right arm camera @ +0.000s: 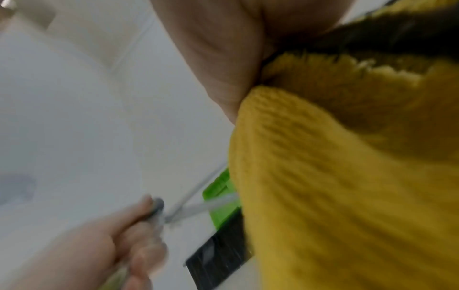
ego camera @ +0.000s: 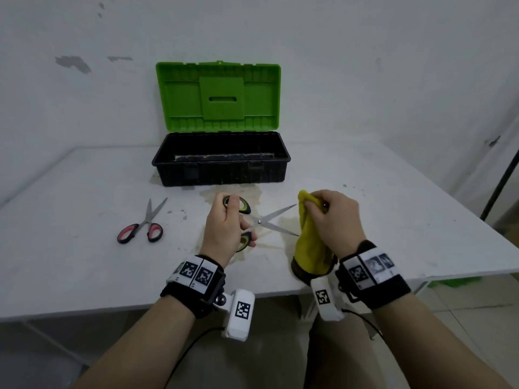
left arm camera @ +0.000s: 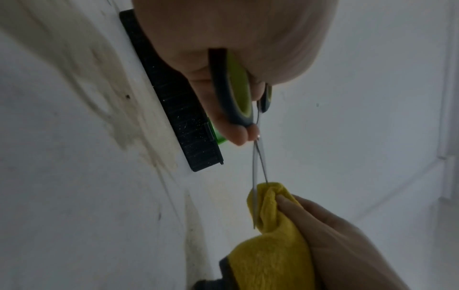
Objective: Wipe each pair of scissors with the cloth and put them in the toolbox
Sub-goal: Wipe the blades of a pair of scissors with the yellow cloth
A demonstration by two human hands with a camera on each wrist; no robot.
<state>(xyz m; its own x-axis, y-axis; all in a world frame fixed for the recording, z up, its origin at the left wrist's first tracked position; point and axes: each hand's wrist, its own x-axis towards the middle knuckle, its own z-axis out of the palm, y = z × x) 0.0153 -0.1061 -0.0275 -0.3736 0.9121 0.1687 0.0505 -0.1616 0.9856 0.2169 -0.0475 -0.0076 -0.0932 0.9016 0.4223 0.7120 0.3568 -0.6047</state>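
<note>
**Green-handled scissors held open at the cloth**

The left hand (ego camera: 224,228) is closed on the green-handled scissors (ego camera: 262,220), thumb and fingers hooked through the two handle loops, so the blades are spread apart in a V above the bench (ego camera: 84,262). The right hand (ego camera: 334,220) is bunched around the yellow cloth (ego camera: 310,242), its fingers pinching a fold near the top. The blade tips are seen, in the left wrist view, lying against that fold (whether a tip is actually wrapped in it cannot be told).

The scissors are judged stiff, light and sharp-edged; they are best held by the plastic loops, as now, with the blades wiped from pivot to tip and the cloth kept between fingers and edge. The cloth is soft and limp, and is likely to snag on a point if dragged back.

The red-handled scissors (ego camera: 140,230) lie on the bench to the left, slightly open, well apart from both hands. Behind stands the toolbox (ego camera: 222,169), green lid raised; no scissors can be made out inside it.
</note>
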